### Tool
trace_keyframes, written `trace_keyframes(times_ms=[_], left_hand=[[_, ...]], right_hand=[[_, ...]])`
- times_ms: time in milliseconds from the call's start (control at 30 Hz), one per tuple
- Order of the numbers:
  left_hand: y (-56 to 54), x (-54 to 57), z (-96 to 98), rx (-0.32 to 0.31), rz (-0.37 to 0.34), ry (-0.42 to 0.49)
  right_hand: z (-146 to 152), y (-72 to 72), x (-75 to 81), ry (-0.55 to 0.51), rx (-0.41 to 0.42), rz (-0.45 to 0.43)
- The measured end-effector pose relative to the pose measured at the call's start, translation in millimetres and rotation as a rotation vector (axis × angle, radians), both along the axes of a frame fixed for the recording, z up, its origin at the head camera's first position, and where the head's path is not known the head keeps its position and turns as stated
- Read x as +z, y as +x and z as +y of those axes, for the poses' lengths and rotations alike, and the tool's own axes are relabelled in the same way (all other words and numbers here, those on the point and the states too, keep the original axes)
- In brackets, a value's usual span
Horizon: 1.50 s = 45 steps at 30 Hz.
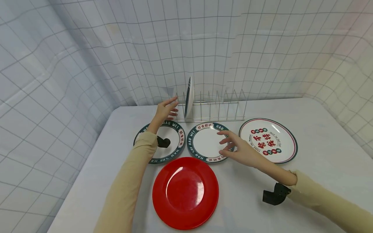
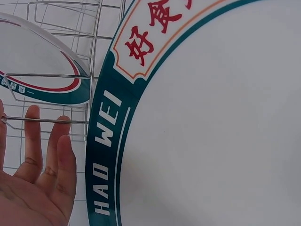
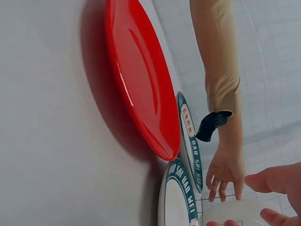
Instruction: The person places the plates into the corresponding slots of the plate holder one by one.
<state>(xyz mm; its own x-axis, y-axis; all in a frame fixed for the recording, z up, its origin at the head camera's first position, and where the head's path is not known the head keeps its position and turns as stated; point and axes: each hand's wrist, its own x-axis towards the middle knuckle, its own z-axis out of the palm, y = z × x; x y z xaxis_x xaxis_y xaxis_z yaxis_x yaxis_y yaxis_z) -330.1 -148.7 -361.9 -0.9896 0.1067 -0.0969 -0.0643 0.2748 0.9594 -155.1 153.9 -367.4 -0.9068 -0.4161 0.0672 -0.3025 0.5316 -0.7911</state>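
Note:
My left hand [image 1: 164, 112] is at the left end of a wire dish rack [image 1: 215, 121], its fingers spread loosely beside the wires. One white plate [image 1: 190, 97] with a dark rim stands upright in the rack, just right of those fingertips. Below my left wrist lies a green-rimmed plate [image 1: 172, 137], close up as a lettered plate [image 2: 188, 132] in the left wrist view. Over the right edge of a second green-rimmed plate [image 1: 204, 144], my right hand [image 1: 240, 149] hovers with fingers apart and nothing held.
A red plate [image 1: 185, 194] lies at the front of the white table [image 1: 329, 136]. To the right sits a larger oval plate [image 1: 269, 142] with red characters. A white grid-patterned curtain [image 1: 180, 42] hangs behind the rack and along both sides.

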Motion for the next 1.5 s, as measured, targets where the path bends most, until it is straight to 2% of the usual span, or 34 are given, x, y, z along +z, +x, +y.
trace_keyframes(times_ms=[233, 467, 667, 800, 967, 1067, 1167, 1400, 1500], left_hand=[[17.9, 18.4, 4.5, 0.005, -0.01, -0.009], [25.2, 25.5, 8.3, 0.005, -0.008, -0.019], [21.7, 23.1, 7.1, 0.002, -0.008, -0.034], [14.9, 18.1, 5.4, 0.011, -0.017, -0.037], [0.7, 2.0, 0.4, 0.014, 0.005, -0.053], [-3.4, -3.8, -0.8, 0.022, 0.019, -0.06], [-3.4, -4.1, -0.8, 0.026, 0.02, -0.056], [14.6, 19.0, 4.1, 0.0, -0.03, -0.028], [14.6, 18.7, 4.6, 0.0, -0.025, -0.03]], right_hand=[[7, 18.6, -10.3, -0.045, 0.036, -0.07], [7, 34.1, -14.7, -0.072, 0.054, -0.148], [-1, 41.0, -21.6, -0.104, 0.09, -0.185], [-8, 44.0, -25.5, -0.122, 0.116, -0.225], [-15, 47.8, -26.4, -0.14, 0.133, -0.28], [-19, 49.1, -26.9, -0.148, 0.127, -0.311], [-21, 49.6, -28.1, -0.151, 0.124, -0.334], [-27, 47.7, -36.6, -0.163, 0.141, -0.381], [-30, 46.3, -38.3, -0.165, 0.15, -0.4]])
